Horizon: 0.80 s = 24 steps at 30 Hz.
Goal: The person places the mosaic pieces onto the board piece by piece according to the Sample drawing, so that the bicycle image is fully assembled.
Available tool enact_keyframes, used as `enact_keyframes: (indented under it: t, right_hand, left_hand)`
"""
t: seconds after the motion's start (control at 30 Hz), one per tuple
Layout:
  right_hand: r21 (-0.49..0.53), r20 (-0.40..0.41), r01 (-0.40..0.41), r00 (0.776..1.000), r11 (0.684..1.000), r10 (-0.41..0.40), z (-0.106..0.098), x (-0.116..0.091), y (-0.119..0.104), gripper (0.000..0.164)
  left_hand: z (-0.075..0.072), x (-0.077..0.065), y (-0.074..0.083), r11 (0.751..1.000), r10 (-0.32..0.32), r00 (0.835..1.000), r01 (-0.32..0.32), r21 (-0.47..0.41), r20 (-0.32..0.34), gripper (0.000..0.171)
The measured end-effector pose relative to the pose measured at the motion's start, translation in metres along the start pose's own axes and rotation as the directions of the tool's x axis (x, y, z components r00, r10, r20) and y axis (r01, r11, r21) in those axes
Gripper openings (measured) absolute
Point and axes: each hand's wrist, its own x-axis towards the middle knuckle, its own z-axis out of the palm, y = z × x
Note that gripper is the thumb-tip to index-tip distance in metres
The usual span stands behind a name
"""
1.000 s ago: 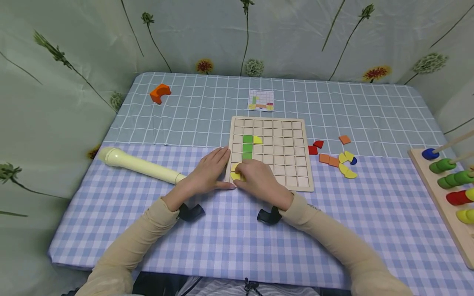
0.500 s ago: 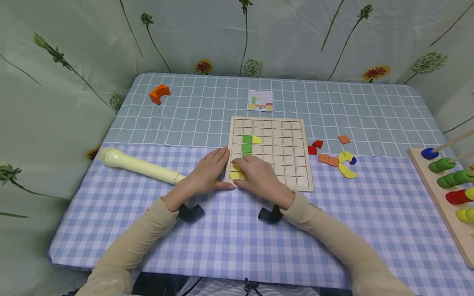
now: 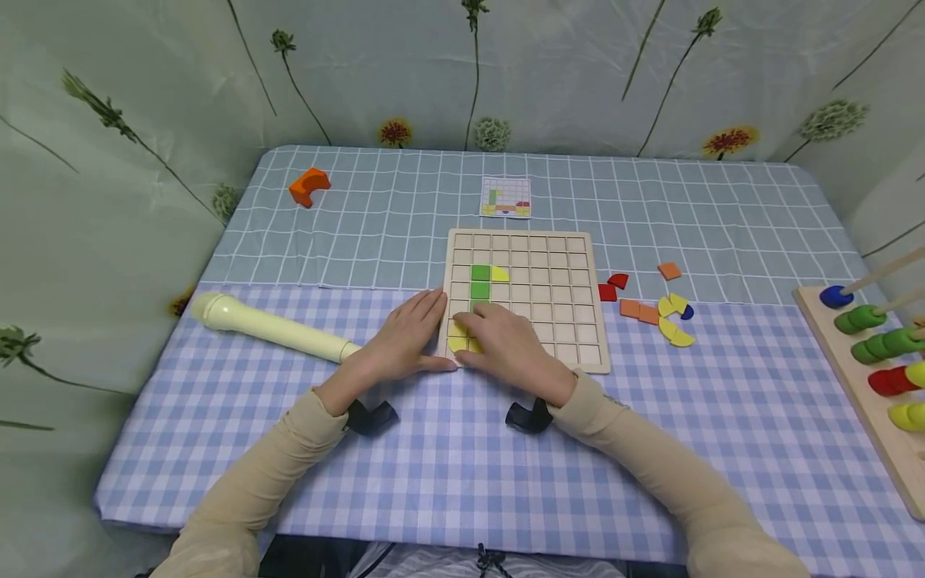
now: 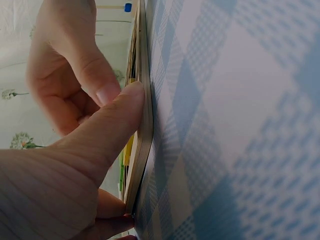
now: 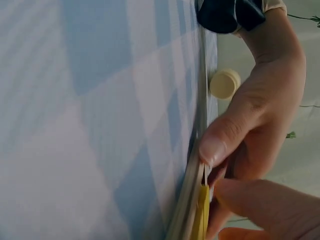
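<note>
A square wooden grid board (image 3: 549, 303) lies at mid-table in the head view. Green square tiles (image 3: 480, 274) stand in a column on it, with a yellow quarter-round tile (image 3: 499, 274) beside the top one. My left hand (image 3: 405, 337) rests along the board's left edge, fingers straight, its thumb against the near edge by the corner. Bent over the yellow tiles (image 3: 458, 344) in the near left cells is my right hand (image 3: 506, 341), fingertips right at them. The right wrist view shows its thumb close to a yellow tile (image 5: 202, 210); whether it pinches one I cannot tell.
A pattern card (image 3: 506, 198) lies behind the board. Loose red (image 3: 608, 292), orange (image 3: 639, 311), yellow and blue tiles are to its right. A pale yellow baton-shaped object (image 3: 270, 325) lies left, an orange arch block (image 3: 309, 187) far left, a wooden bead stand (image 3: 860, 385) far right.
My right hand's fingers have shifted slightly up and left over the yellow tiles, uncovering more of them. My left hand stays at the board's edge.
</note>
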Motion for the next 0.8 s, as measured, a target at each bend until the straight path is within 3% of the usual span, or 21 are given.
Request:
enact_keyframes:
  t: [0.2,0.43,0.8]
  right_hand:
    - [0.013,-0.037,-0.024,0.999,1.000,0.024,-0.005,-0.006,0.009,0.043]
    - [0.023,-0.126,-0.017,0.992,1.000,0.020,-0.010,-0.016,0.025,0.028]
    - [0.017,-0.205,-0.133,0.970,0.991,0.133,-0.023,-0.041,0.064,0.016]
  left_hand:
    - [0.001,0.001,0.001,1.000,-0.018,1.000,0.018,0.013,0.013,0.101]
    - [0.002,0.002,0.000,1.000,-0.019,1.000,0.019,0.007,0.006,0.101]
    - [0.002,0.002,-0.001,1.000,-0.021,1.000,0.021,0.004,0.012,0.102]
